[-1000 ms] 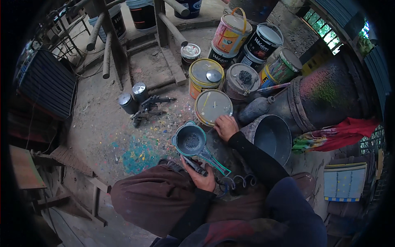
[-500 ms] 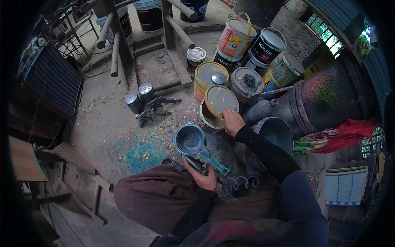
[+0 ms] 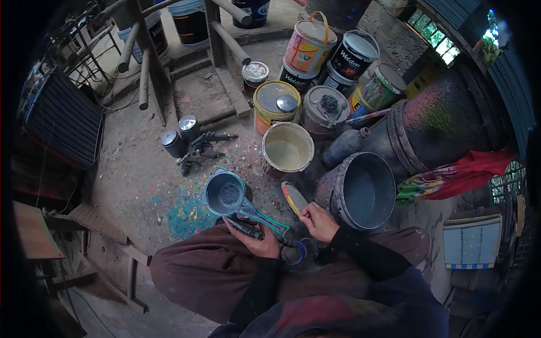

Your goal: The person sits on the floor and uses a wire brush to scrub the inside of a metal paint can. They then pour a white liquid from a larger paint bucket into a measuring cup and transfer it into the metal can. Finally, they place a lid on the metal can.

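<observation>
My left hand is closed around a dark spray-gun-like tool, partly hidden by the fingers. Against that tool rests a grey strainer with a teal rim and a long handle pointing right; dark residue sits in its bowl. Gripped by its edge in my right hand is a round bucket lid with a yellow and red rim, tilted nearly on edge. Beyond it, an uncovered pail shows pale liquid inside. A blue ring-shaped item lies between my hands, partly hidden.
Two spray guns with metal-topped cups lie on the paint-spattered floor. Paint buckets stand stacked beyond the pail. To the right are a large dark bucket, a grey bottle and a large drum with a red cloth.
My right hand has drawn the lid off the pail and back toward me, exposing the liquid. My left hand with the tool and strainer has moved slightly left as the view shifted.
</observation>
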Tool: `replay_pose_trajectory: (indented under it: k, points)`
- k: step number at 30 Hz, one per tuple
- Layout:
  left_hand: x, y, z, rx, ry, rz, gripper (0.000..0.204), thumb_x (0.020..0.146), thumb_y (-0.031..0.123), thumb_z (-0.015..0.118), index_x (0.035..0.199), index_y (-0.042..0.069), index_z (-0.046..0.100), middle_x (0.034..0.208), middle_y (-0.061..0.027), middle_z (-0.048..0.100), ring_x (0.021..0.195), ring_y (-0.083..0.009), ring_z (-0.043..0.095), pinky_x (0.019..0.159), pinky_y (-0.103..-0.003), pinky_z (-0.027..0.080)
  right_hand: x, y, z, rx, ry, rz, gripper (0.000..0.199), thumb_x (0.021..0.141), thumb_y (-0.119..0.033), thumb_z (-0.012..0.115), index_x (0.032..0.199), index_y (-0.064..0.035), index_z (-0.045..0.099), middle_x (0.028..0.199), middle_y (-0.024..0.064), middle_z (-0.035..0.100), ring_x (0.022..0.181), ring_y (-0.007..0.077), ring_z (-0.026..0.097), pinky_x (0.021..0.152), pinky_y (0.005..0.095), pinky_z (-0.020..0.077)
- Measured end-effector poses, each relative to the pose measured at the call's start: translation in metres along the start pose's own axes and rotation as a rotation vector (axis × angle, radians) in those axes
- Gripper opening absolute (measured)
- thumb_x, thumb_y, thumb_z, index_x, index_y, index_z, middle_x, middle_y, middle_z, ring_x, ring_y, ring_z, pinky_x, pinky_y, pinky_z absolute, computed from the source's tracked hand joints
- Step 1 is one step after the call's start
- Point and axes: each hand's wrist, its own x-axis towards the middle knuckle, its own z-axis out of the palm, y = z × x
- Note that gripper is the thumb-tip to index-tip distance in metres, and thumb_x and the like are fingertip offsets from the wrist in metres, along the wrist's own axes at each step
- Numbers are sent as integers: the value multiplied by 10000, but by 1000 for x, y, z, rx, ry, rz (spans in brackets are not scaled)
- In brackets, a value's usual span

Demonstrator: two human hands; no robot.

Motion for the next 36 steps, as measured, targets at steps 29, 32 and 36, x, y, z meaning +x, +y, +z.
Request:
replay_pose_trajectory:
  k: [29, 32, 36]
  points:
    - [0, -31, -2, 149, -24, 86, 839, 729, -2, 577, 1453, -10, 153, 1440, -250, 287, 1363, -353, 268, 1109, -390, 206, 142, 30, -42, 34, 763, 78, 200, 720, -141, 599, 735, -42, 426, 638, 186, 534, 632, 422, 554, 582, 464, 426]
    - [-1, -24, -2, 148, -25, 78, 849, 696, -33, 546, 1449, -19, 153, 1436, -257, 284, 1364, -380, 259, 1113, -416, 202, 126, -5, -83, 2, 758, -44, 198, 692, -100, 594, 744, -42, 413, 618, 170, 510, 595, 379, 551, 553, 429, 424]
    - [-2, -25, 0, 152, -92, 129, 864, 689, -40, 543, 1452, -10, 141, 1438, -262, 273, 1359, -388, 257, 1116, -422, 195, 107, -48, -133, -53, 833, -226, 166, 688, -56, 586, 763, -29, 441, 597, 139, 488, 532, 301, 521, 522, 375, 411]
